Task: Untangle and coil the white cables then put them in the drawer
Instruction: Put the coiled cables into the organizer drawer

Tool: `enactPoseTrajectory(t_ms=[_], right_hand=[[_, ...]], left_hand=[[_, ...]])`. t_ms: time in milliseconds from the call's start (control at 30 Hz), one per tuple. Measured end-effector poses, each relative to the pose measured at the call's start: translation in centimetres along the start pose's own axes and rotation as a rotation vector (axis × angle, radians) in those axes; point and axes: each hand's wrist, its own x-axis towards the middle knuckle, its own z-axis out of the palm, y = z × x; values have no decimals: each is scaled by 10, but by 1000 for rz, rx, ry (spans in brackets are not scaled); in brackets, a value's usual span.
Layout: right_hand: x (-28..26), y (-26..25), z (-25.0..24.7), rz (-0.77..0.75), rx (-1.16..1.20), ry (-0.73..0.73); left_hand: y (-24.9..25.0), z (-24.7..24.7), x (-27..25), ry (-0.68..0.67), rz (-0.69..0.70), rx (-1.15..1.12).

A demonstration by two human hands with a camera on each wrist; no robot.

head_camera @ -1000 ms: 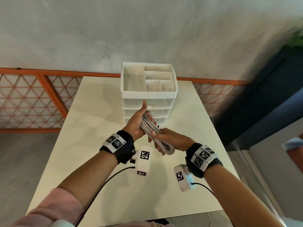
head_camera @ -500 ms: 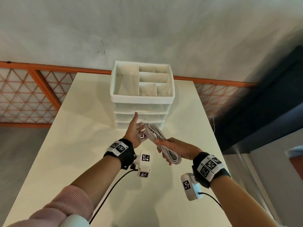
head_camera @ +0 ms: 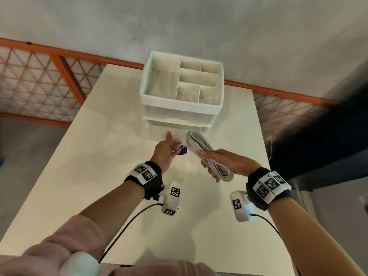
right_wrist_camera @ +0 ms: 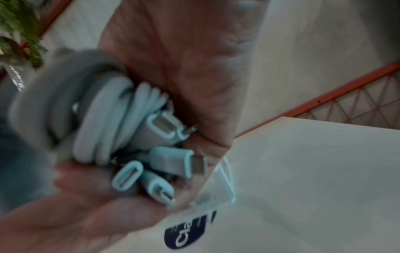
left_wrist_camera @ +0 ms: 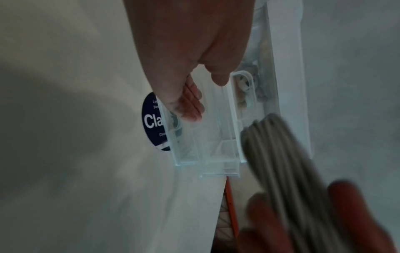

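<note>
A coil of white cables (head_camera: 199,148) is gripped in my right hand (head_camera: 209,162), held above the table just in front of the white drawer unit (head_camera: 179,108). The right wrist view shows the coil (right_wrist_camera: 103,128) with several plugs bunched against the palm. My left hand (head_camera: 171,145) reaches the unit's bottom clear drawer (left_wrist_camera: 216,154). There its fingers (left_wrist_camera: 190,106) hook over the drawer's front wall, beside a dark blue round sticker (left_wrist_camera: 151,119). The drawer stands pulled out a little. The blurred coil (left_wrist_camera: 281,154) hangs just right of it.
The unit has an open divided tray on top (head_camera: 199,80) and stands at the far end of the white table (head_camera: 99,156). An orange lattice fence (head_camera: 35,86) runs behind the table. Dark furniture (head_camera: 328,146) is on the right.
My left hand has let go of the coil and moved forward to the bottom drawer. The right hand now holds the coil alone, a little further right.
</note>
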Motion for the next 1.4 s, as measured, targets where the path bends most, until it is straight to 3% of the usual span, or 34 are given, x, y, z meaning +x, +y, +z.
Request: enactPoseTrajectory(t_ms=[300,533,667,800,1033,1300,1400], right_hand=[[63,-77,0,-47,-478,19],[112,-79,10,38,-784,-24],[117,-63,7,95,-757,9],[119,-49,2,167,-573,67],[127,-36,8,144,-377,301],[130,-26,18,16,-432,481],[132,-20,22,77,-526,536]], left_hand=[[-13,-21,-34,-22,21,36],[-16,-26,-41,-19,8,-18],[-19,-24,-43,-11,-7,-45],[-18,-23,-44,5,-17,-85],[-16,-20,-50,6,-29,-91],[-15,-17,-51,33,-14,-110],[-15,-16,-51,35,-15,-127]])
